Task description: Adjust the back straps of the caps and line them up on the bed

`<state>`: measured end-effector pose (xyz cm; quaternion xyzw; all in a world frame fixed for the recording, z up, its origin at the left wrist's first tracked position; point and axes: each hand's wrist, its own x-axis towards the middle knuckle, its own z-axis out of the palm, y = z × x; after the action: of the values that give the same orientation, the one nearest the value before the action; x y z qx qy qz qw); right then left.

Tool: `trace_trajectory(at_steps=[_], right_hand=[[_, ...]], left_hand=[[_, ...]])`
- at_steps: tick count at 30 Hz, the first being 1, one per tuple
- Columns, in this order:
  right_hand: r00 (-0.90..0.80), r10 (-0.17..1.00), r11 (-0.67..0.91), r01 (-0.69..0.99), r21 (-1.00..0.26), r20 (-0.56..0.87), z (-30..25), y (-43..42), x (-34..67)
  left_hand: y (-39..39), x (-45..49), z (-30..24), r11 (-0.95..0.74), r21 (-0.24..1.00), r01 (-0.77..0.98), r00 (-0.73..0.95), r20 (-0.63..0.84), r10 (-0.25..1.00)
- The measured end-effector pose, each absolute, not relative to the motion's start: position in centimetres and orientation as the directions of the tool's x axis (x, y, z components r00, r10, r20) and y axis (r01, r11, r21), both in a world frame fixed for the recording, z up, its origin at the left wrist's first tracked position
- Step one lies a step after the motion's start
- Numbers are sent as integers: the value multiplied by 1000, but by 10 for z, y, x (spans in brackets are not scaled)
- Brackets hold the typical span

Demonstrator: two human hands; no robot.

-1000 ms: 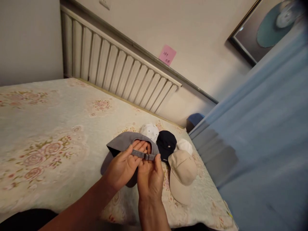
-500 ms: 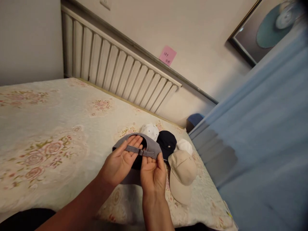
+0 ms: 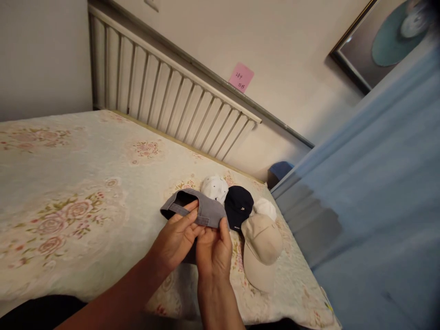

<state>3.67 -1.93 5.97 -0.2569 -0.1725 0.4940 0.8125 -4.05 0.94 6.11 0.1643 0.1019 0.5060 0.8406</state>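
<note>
A grey baseball cap [image 3: 212, 211] is held up over the bed, its rear opening and strap facing me. My left hand [image 3: 178, 236] is closed on the strap, with thumb and fingers at the buckle, which the fingers cover. My right hand [image 3: 215, 247] grips the cap's lower edge on the right, thumb outside and fingers underneath. Just beyond lie a white cap [image 3: 215, 188] with small dark marks and a black cap [image 3: 239, 205]. To the right a beige cap [image 3: 263, 240] rests with its brim toward me, partly over another white cap [image 3: 264, 208].
The bed [image 3: 85, 256] is covered with a floral sheet. Behind it runs a white radiator [image 3: 165, 87] along the wall, with a pink note [image 3: 241, 77] above. A blue curtain [image 3: 371, 197] hangs on the right, near a framed picture [image 3: 378, 50].
My left thumb has closed over the strap and buckle, where the hand was spread open beneath it. The cap has turned slightly, and my right hand has shifted a little left with it.
</note>
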Motion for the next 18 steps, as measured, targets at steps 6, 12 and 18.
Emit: trace_trajectory(at_steps=[6, 12, 18], right_hand=[[470, 866, 341, -804, -488, -170, 57, -16, 49], [472, 867, 334, -789, -516, -161, 48, -17, 48], [391, 910, 266, -806, -529, -139, 45, -21, 45]], left_hand=[[20, -48, 57, 349, 404, -846, 370, -28, 928], [18, -37, 51, 340, 333, -880, 369, 25, 929], [9, -25, 46, 471, 320, -822, 503, 18, 864]])
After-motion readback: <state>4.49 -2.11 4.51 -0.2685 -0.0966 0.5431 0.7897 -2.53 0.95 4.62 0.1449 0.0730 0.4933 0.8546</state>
